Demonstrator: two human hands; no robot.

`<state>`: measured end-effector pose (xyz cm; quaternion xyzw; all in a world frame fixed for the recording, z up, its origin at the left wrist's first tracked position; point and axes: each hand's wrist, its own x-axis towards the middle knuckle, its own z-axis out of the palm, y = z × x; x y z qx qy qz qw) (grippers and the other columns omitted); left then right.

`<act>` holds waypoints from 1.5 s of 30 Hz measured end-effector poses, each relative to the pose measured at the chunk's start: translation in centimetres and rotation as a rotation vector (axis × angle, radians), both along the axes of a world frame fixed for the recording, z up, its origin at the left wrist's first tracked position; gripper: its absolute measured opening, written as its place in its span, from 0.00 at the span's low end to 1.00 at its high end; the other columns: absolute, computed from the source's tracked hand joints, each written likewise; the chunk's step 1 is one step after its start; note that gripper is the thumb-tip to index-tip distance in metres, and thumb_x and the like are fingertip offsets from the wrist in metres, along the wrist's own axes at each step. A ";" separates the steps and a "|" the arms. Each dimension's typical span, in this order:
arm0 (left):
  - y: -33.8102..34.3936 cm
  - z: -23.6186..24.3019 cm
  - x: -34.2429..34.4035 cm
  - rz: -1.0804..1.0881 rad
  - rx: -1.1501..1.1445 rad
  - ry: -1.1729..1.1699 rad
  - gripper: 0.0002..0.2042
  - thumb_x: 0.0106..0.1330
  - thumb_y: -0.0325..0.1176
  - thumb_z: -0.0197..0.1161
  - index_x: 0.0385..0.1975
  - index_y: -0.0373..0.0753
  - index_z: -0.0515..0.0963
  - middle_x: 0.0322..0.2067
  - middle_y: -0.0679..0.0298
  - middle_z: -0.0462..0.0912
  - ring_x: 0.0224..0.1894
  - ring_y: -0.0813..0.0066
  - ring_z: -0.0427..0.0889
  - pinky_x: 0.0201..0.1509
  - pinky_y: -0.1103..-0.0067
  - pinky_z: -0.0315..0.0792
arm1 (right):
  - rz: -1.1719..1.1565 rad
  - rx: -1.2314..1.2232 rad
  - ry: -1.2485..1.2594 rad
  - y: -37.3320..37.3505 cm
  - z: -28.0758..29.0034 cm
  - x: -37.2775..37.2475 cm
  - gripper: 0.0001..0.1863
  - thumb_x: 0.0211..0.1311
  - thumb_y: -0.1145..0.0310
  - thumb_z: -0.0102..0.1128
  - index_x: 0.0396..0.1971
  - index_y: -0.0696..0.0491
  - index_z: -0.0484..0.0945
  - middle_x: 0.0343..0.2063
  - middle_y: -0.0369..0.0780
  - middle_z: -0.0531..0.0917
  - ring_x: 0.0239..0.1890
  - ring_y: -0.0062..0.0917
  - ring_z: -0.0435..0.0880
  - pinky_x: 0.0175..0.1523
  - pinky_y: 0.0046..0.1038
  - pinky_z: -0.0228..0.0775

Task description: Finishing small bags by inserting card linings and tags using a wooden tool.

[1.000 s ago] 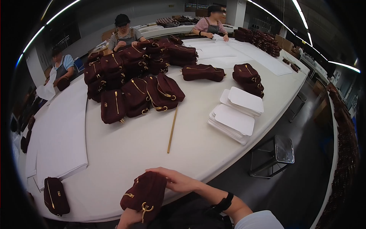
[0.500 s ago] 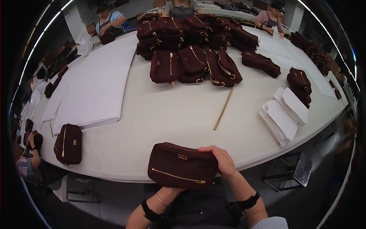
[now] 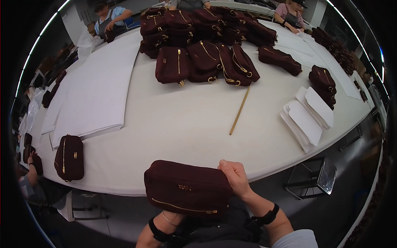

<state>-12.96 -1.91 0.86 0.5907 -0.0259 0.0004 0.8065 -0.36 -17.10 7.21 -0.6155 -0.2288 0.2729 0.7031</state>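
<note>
A dark burgundy zip pouch (image 3: 186, 184) is held up at the table's near edge, its gold zipper running along the side closest to me. My right hand (image 3: 235, 175) is closed on the pouch's right end, thumb on top. From below, my left hand (image 3: 175, 216) reaches under the pouch and supports it; its fingers are hidden behind the fabric. A similar pouch (image 3: 69, 158) stands on the table to the left.
Stacked burgundy pouches (image 3: 206, 25) fill the table's far middle. A gold-coloured stick (image 3: 239, 110) lies before them. White sheets (image 3: 97, 89) cover the left; white cards (image 3: 304, 126) lie at right, near a stool (image 3: 324, 177). Co-workers (image 3: 111, 22) sit around the table.
The pouch has shifted left and tilted, so more of its upper panel shows. My right hand has moved to its right end, fingers more curled. The view has shifted slightly.
</note>
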 end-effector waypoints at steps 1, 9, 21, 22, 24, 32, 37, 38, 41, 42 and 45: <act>0.2 0.3 -0.3 -0.016 0.028 -0.011 0.22 0.70 0.37 0.50 0.63 0.41 0.60 0.59 0.61 0.67 0.63 0.68 0.65 0.67 0.72 0.59 | 0.000 0.003 -0.008 0.0 -0.1 0.2 0.23 0.71 0.62 0.42 0.14 0.53 0.64 0.13 0.27 0.64 0.17 0.09 0.58 0.22 0.19 0.50; 3.3 5.5 -0.6 -0.006 0.323 -0.089 0.22 0.70 0.35 0.51 0.62 0.40 0.60 0.60 0.61 0.67 0.63 0.69 0.65 0.67 0.72 0.59 | 0.025 0.022 -0.042 0.1 -3.1 2.3 0.17 0.69 0.66 0.46 0.20 0.57 0.70 0.18 0.31 0.71 0.22 0.12 0.64 0.27 0.18 0.57; 2.6 12.0 1.2 0.043 0.149 0.046 0.24 0.69 0.31 0.52 0.63 0.36 0.58 0.59 0.62 0.68 0.61 0.70 0.68 0.63 0.76 0.63 | 0.244 0.325 -0.535 4.2 9.6 2.2 0.13 0.61 0.67 0.56 0.43 0.57 0.74 0.43 0.42 0.75 0.47 0.28 0.72 0.48 0.26 0.65; 2.0 13.8 1.4 0.044 0.095 -0.059 0.24 0.68 0.30 0.53 0.63 0.36 0.58 0.57 0.60 0.69 0.60 0.70 0.69 0.62 0.75 0.64 | 0.279 0.282 -0.566 4.4 10.3 1.5 0.13 0.62 0.66 0.55 0.43 0.57 0.74 0.42 0.42 0.75 0.45 0.29 0.71 0.48 0.27 0.64; 2.0 13.7 1.6 0.031 0.101 -0.068 0.24 0.68 0.30 0.53 0.63 0.36 0.58 0.58 0.60 0.69 0.61 0.70 0.68 0.62 0.75 0.64 | 0.303 0.249 -0.688 5.2 10.1 1.0 0.11 0.64 0.67 0.52 0.42 0.57 0.72 0.41 0.42 0.73 0.41 0.25 0.70 0.49 0.26 0.62; 2.5 11.7 1.6 0.051 0.132 -0.124 0.23 0.68 0.33 0.54 0.62 0.37 0.60 0.58 0.61 0.68 0.61 0.70 0.67 0.63 0.74 0.64 | 0.380 0.210 -0.587 5.4 9.3 1.1 0.09 0.67 0.66 0.45 0.38 0.54 0.71 0.41 0.40 0.71 0.44 0.26 0.67 0.55 0.27 0.56; 3.0 8.7 1.8 0.069 0.123 -0.155 0.23 0.67 0.34 0.55 0.61 0.38 0.61 0.58 0.61 0.68 0.61 0.71 0.67 0.64 0.74 0.63 | 0.290 0.291 -0.422 4.7 6.4 1.6 0.13 0.67 0.62 0.47 0.42 0.56 0.72 0.46 0.41 0.71 0.49 0.24 0.67 0.55 0.27 0.58; 3.1 7.9 1.8 0.071 0.119 -0.159 0.23 0.67 0.34 0.55 0.61 0.38 0.61 0.58 0.61 0.68 0.61 0.71 0.67 0.64 0.74 0.63 | 0.262 0.201 -0.324 4.2 5.0 2.1 0.15 0.68 0.61 0.46 0.45 0.57 0.71 0.47 0.40 0.72 0.49 0.23 0.68 0.54 0.25 0.59; 4.5 2.5 1.4 0.101 0.003 -0.154 0.23 0.69 0.37 0.53 0.61 0.39 0.60 0.59 0.60 0.67 0.61 0.69 0.68 0.63 0.73 0.64 | 0.293 0.007 -0.107 2.9 2.0 2.7 0.19 0.70 0.59 0.44 0.48 0.59 0.71 0.44 0.39 0.75 0.49 0.20 0.70 0.53 0.23 0.63; 4.2 2.1 1.3 0.102 -0.006 -0.145 0.23 0.69 0.37 0.53 0.61 0.39 0.60 0.59 0.60 0.67 0.61 0.69 0.68 0.63 0.73 0.64 | 0.325 -0.107 0.015 2.4 1.1 2.5 0.20 0.71 0.59 0.42 0.49 0.60 0.71 0.42 0.39 0.77 0.47 0.19 0.72 0.52 0.22 0.64; 3.3 1.1 0.9 0.101 -0.254 -0.036 0.22 0.70 0.38 0.50 0.61 0.39 0.60 0.59 0.60 0.67 0.61 0.70 0.67 0.64 0.73 0.63 | 0.183 -0.112 0.034 2.0 -0.9 1.2 0.21 0.73 0.60 0.38 0.48 0.61 0.73 0.38 0.39 0.80 0.44 0.19 0.75 0.52 0.22 0.65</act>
